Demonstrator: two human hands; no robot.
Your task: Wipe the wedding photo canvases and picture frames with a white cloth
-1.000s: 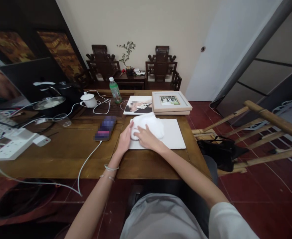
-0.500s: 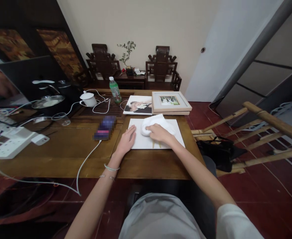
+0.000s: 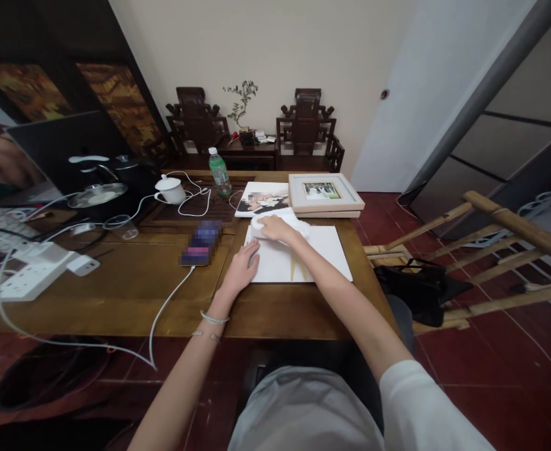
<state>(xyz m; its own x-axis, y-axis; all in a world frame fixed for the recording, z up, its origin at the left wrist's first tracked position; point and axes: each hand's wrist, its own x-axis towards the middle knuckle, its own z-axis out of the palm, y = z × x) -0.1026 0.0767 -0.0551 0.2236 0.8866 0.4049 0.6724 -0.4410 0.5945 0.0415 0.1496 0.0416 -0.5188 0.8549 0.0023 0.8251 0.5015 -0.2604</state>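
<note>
At the near right of a brown wooden table (image 3: 139, 300), my right hand (image 3: 275, 229) presses a bunched, soft white cloth (image 3: 298, 223) onto the far left part of a thin white rectangular board (image 3: 328, 254), fingers closed over the fabric; how far they curl beneath it I cannot tell. My left hand (image 3: 242, 268), grasping nothing, lies flat with its fingers stretched out over the board's left edge. Pale gold marks (image 3: 292, 270) show toward the board's near edge. Just beyond the board lie a white-edged photo print (image 3: 275, 202) and, to its right, a pale wooden picture frame (image 3: 350, 202). Wiping well here, in my judgement, means spreading pressure across the whole wad rather than one fingertip, each stroke overlapping its neighbour. The left hand should brace the board against sliding, its fingers clear of the cloth's path. At this far edge I would shorten the stroke: the cloth sits close to the print, and a loose fold could nudge it; whether the two touch I cannot tell.
</note>
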